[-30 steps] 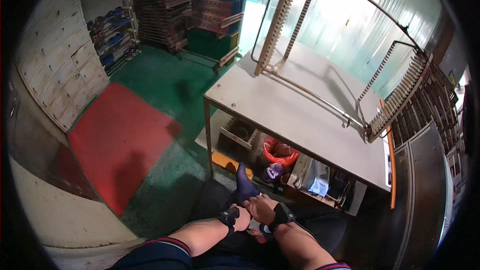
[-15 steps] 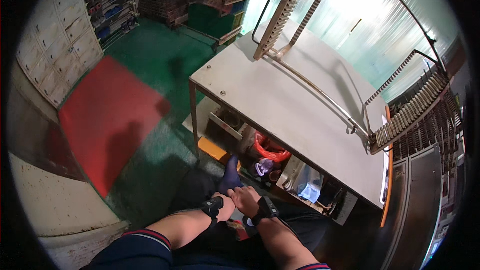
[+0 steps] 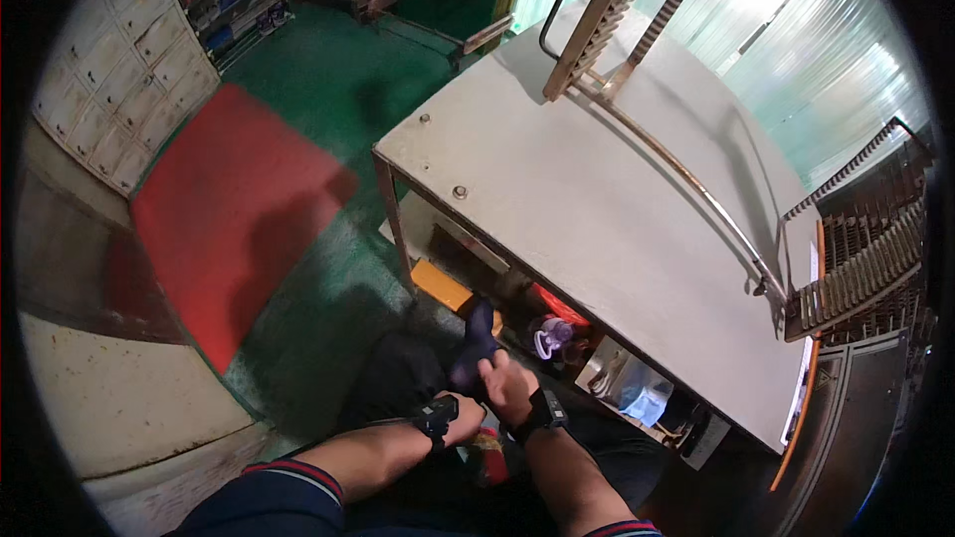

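- Sock: we locate it on a foot just beyond the two hands, toe end directed away from us, near the orange block at the foot of the table.
- Left hand: we note fingers bent inward, mostly closed, close to the ankle end. The fingertips are hidden, so we cannot tell whether they grip anything.
- Right hand: we see it partly open, fingers apart and slightly bent, beside the ankle end. No object shows in its grasp; we cannot confirm contact with the sock.
- Foot position: we judge that the foot is raised toward the lap to bring the sock within reach of both hands.
- Hand position: we judge that the hands sit on either side of the ankle end for access to the fabric there.
- Red item: we find it between the forearms, over the dark trousers, presumably for easy reach; its kind is unclear.
- Sock appearance: we observe a dark blue to purple colour, apparently plain, fitted closely over the toes. Its upper edge is not distinguishable.
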`<state>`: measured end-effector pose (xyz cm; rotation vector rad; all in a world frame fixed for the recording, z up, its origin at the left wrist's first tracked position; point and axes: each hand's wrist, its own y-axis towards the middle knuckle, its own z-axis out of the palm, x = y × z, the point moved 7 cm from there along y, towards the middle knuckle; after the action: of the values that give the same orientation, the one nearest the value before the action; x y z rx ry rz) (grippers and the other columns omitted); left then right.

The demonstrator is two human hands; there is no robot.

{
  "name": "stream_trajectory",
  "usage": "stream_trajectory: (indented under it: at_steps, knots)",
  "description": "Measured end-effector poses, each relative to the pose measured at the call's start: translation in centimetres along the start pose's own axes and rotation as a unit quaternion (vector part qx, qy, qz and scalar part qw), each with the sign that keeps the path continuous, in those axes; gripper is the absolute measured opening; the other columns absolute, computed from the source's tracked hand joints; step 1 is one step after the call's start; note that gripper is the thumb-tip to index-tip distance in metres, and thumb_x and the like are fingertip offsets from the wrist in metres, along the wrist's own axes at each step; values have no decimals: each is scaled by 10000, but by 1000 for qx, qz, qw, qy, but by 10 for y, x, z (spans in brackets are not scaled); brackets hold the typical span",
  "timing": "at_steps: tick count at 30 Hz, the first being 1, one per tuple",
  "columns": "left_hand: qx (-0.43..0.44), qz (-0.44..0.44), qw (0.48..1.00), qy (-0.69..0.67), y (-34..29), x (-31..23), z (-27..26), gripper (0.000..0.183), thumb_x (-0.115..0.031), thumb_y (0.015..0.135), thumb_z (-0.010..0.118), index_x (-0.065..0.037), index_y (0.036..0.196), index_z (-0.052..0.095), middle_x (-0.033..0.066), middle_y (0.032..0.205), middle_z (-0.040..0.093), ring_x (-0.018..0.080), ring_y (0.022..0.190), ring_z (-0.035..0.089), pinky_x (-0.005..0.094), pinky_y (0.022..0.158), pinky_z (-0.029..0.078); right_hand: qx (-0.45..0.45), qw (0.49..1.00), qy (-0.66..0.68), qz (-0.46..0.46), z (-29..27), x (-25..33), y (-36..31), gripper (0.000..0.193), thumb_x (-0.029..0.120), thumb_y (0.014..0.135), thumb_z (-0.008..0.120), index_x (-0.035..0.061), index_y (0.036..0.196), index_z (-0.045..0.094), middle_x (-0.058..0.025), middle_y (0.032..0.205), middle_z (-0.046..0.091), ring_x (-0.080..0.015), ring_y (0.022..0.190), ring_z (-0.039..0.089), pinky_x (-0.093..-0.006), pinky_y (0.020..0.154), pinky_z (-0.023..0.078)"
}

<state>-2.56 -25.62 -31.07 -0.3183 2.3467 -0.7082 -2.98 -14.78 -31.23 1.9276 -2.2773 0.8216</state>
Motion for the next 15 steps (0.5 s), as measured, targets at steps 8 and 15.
stream_trajectory:
  at_steps: [8,15]
  knots:
    - [96,-82,990,-56,32,21,66,395,-295,958,644,-23,1242,679,191,1037,777,353,963,775,499,777,612,-63,988,62,129,-34,-18,-4,391,305,827,732,6,1068,658,-227,963,714,-459,961,710,-528,814,568]
    - [154,-4,988,-28,58,4,61,508,-311,879,711,-37,1303,663,188,1041,768,351,977,767,515,774,607,-1,928,85,363,163,-201,-8,423,328,928,546,-24,987,774,-280,1154,737,-411,1081,733,-508,942,577]
